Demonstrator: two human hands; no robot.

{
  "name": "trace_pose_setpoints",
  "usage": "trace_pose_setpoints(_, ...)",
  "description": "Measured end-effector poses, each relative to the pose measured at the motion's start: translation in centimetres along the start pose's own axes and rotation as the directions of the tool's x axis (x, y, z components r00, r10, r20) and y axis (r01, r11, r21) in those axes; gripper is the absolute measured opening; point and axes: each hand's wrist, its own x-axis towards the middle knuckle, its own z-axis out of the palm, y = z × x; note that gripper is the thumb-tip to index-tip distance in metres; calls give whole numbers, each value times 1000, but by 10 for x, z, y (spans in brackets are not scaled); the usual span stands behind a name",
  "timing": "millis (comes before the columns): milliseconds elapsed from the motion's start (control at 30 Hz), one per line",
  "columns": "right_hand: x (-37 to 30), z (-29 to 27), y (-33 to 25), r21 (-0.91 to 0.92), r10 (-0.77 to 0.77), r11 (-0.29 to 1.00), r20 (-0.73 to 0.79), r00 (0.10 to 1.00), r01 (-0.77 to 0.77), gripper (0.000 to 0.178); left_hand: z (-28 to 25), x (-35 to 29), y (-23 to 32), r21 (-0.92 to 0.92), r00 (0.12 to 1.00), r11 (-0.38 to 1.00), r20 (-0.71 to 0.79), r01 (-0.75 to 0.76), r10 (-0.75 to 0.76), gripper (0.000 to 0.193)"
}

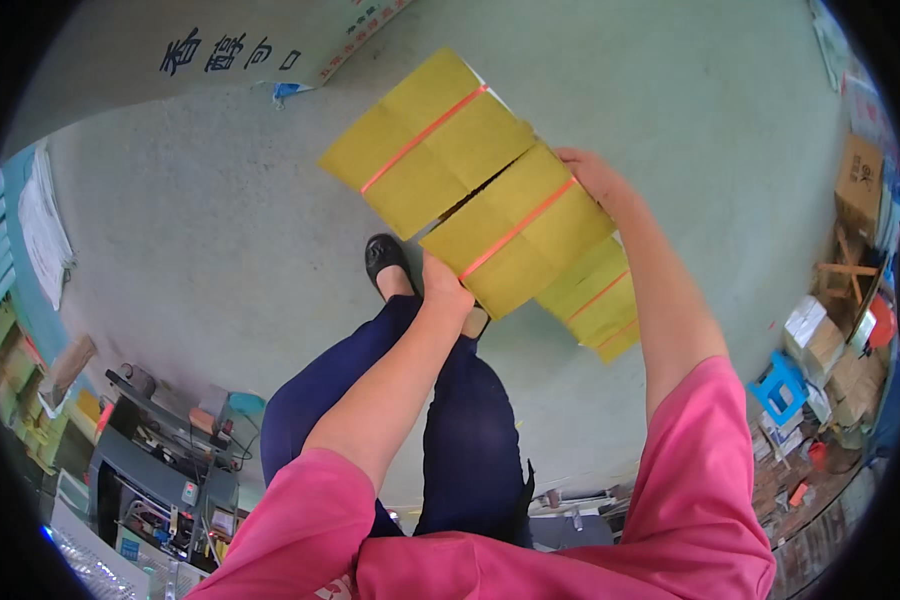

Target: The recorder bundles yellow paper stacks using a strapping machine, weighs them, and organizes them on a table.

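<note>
We hold two yellow bundles side by side above the grey floor (pixel 230 210), each bound by one orange strap: a near bundle (pixel 545 250) and a far bundle (pixel 410 125). Hands apart: left hand (pixel 446 286) gripping the near bundle's lower corner, right hand (pixel 592 178) at its opposite edge, fingers partly hidden. A lower yellow bundle (pixel 582 285) shows beneath; its support we cannot tell.

A flat yellow bundle (pixel 425 150) lies slanted beside a second yellow bundle (pixel 518 230), with a narrow dark gap between them. Each is creased and bound by one pink strap. More yellow bundles (pixel 585 285), also pink-strapped, show to the lower right, partly covered by the second.
</note>
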Motion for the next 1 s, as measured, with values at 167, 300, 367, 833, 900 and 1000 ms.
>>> trace_pose_setpoints(167,-9,9,-28,15,-44,999,19,999,44,31,8,5,18,-7,999,1000,33,-21,21,45)
trace_pose_setpoints(300,13,13,-18,-58,-90,994,47,995,93,31,6,11,20,12,996,996,-16,-89,89,45)
trace_pose_setpoints(367,17,21,-9,189,-127,974,-19,992,128,31,-2,7,25,37,993,992,-28,-118,119,46)
trace_pose_setpoints(833,-38,-25,10,-233,89,966,-95,991,-109,49,5,-47,46,268,966,933,28,240,-257,81)
trace_pose_setpoints(900,-33,-29,13,-203,64,974,-189,980,-102,48,11,-49,42,319,975,925,19,205,-223,82)
trace_pose_setpoints(1000,-26,-7,-28,-117,-386,920,-86,919,375,47,4,-41,35,415,979,890,-6,189,-205,80)
